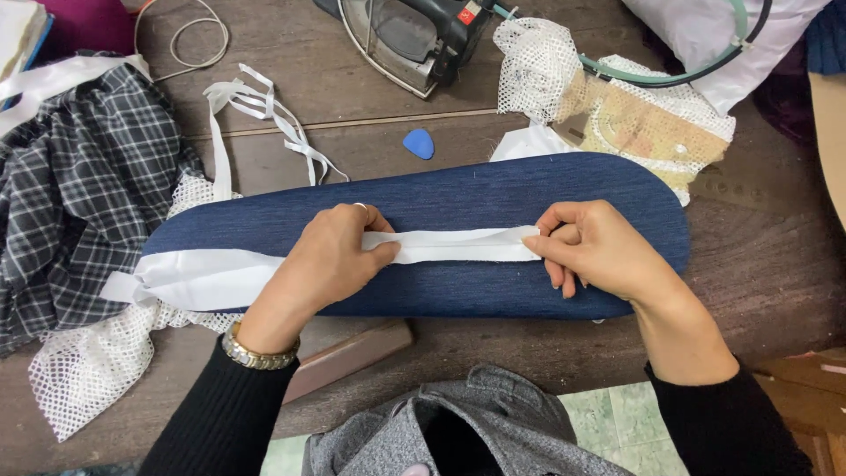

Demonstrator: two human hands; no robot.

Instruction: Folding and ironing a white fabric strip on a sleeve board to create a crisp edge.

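Note:
A long white fabric strip [458, 246] lies along a dark blue padded sleeve board [493, 189] on a wooden table. My left hand [330, 260] presses and pinches the strip near the board's middle, thumb on top. My right hand [595, 247] pinches the strip's folded right end between thumb and forefinger. The strip is stretched flat between both hands; its wider part [189, 278] trails off the board's left end. A watch sits on my left wrist.
A black iron [414, 35] rests at the back centre. White mesh fabric [538, 62] lies at the back right and under the board's left end [88, 361]. Plaid cloth [79, 194] lies at left, white ribbons [264, 115] and a blue chalk piece [419, 143] behind the board.

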